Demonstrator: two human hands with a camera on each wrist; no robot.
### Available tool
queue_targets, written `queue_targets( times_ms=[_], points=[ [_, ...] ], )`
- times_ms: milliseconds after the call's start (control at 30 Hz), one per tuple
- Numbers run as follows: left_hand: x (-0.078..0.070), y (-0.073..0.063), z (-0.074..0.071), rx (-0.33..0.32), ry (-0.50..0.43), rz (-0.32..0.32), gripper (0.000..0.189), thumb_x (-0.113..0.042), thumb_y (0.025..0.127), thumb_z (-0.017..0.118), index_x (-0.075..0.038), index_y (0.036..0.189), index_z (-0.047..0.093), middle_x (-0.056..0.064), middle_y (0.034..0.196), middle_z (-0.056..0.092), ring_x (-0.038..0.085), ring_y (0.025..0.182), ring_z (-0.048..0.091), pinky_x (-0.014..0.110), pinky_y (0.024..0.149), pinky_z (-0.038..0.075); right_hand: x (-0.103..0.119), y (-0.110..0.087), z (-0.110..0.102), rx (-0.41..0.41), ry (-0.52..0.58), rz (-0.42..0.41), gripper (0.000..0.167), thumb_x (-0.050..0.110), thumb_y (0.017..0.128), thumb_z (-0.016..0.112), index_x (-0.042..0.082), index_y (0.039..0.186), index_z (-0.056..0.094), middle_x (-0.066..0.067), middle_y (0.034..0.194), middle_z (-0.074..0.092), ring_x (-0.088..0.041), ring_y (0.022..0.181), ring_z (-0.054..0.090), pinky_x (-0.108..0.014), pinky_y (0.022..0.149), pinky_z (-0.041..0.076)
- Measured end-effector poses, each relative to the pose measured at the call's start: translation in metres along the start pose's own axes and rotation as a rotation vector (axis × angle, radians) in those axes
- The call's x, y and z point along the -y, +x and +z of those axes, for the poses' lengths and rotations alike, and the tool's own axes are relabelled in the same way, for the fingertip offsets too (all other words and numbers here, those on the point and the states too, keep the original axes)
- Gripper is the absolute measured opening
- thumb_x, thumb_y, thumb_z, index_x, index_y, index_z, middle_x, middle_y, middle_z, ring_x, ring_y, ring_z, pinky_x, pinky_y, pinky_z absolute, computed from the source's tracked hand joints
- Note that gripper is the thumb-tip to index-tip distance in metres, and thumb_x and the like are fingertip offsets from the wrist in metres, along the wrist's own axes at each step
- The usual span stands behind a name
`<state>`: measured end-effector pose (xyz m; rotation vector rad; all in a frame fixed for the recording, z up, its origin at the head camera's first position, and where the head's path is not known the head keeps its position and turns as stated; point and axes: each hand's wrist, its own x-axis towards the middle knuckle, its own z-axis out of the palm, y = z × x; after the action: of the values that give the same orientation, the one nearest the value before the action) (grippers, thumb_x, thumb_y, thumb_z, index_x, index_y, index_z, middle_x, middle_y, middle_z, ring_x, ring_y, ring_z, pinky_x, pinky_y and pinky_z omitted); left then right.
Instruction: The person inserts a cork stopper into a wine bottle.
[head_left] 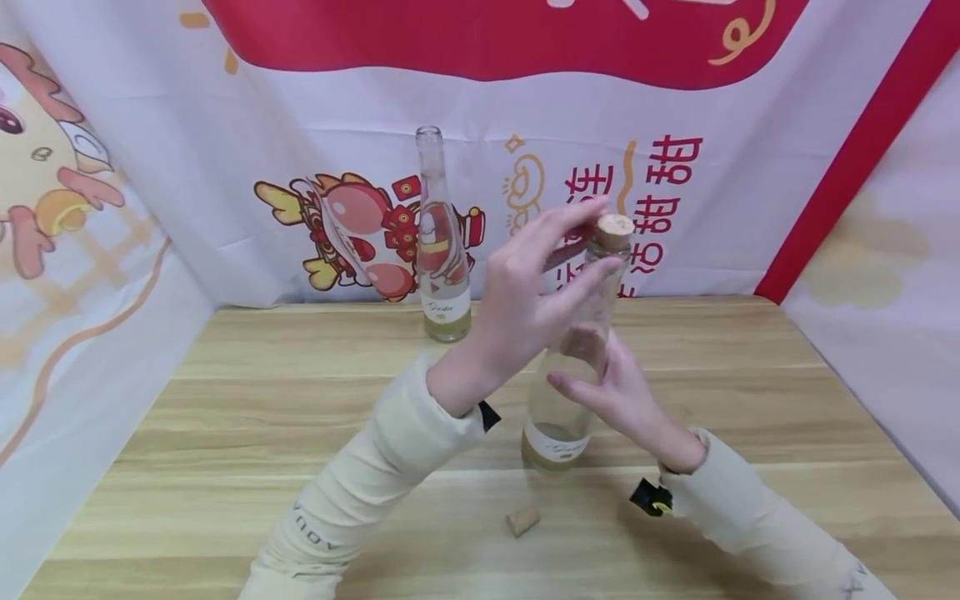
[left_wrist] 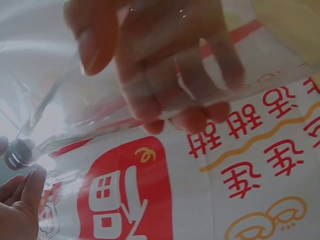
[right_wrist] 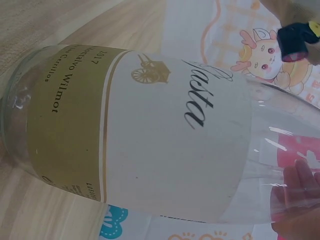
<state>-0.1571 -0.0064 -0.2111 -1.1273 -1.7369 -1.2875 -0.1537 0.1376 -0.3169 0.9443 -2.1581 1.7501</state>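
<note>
Right of centre, the near bottle [head_left: 557,414] wears a cork [head_left: 615,229], how deep I cannot tell; the far-left bottle [head_left: 444,292] stands uncorked, a loose cork [head_left: 522,522] lying nearer me. My right hand [head_left: 626,396] grips clear, white-and-gold-labelled glass; my left hand [head_left: 527,293] surrounds the cork, whether pinching I cannot tell.

Wood-grain tabletop [head_left: 225,458], white cloth backdrop [head_left: 337,117], printed cartoon figure [head_left: 360,225], red lettering [head_left: 663,208], red band [head_left: 857,150]

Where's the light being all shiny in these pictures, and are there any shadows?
In the right-wrist view, small white streaks shine on the clear bottle; in the left-wrist view, bright white glare surrounds its neck; in the head view, a soft shadow darkens the table near the right sleeve.
</note>
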Motion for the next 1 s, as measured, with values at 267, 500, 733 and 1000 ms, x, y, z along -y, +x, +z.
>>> queue_targets(
  times_ms=[267,500,733,1000],
  points=[
    [0.024,-0.05,-0.008,0.18,-0.243,-0.384,0.07,0.0,0.07,0.075,0.006,0.13,0.039,0.018,0.13,0.047,0.016,0.121,0.045,0.024,0.099,0.038,0.0,-0.001,0.0,0.002,-0.011,0.017,0.055,-0.015,0.07,0.066,-0.01,0.12,0.043,-0.022,0.113,0.055,-0.01,0.102,0.056,-0.026,0.092,0.045],
    [0.044,-0.092,-0.005,0.297,-0.244,-0.534,0.089,-0.003,0.062,0.081,0.002,0.136,0.032,0.014,0.139,0.039,0.017,0.128,0.037,0.026,0.106,0.03,0.0,-0.001,-0.001,0.005,-0.027,0.038,0.054,-0.014,0.071,0.067,-0.009,0.119,0.043,-0.021,0.112,0.057,-0.023,0.105,0.055,-0.032,0.093,0.045],
    [0.053,-0.123,0.004,0.396,-0.231,-0.681,0.095,-0.01,0.061,0.084,-0.004,0.138,0.029,0.01,0.139,0.04,0.018,0.128,0.036,0.032,0.108,0.028,0.0,-0.002,-0.002,-0.01,-0.047,0.063,0.053,-0.011,0.071,0.068,-0.008,0.118,0.045,-0.022,0.114,0.056,-0.029,0.104,0.055,-0.044,0.092,0.045],
    [0.058,-0.148,0.013,0.527,-0.188,-0.887,0.106,-0.021,0.059,0.086,-0.008,0.142,0.021,0.008,0.141,0.037,0.02,0.128,0.036,0.037,0.107,0.028,-0.001,-0.001,-0.001,-0.004,-0.05,0.03,0.048,-0.012,0.071,0.067,-0.007,0.114,0.046,-0.022,0.109,0.058,-0.02,0.101,0.057,-0.046,0.094,0.043]
  ],
)
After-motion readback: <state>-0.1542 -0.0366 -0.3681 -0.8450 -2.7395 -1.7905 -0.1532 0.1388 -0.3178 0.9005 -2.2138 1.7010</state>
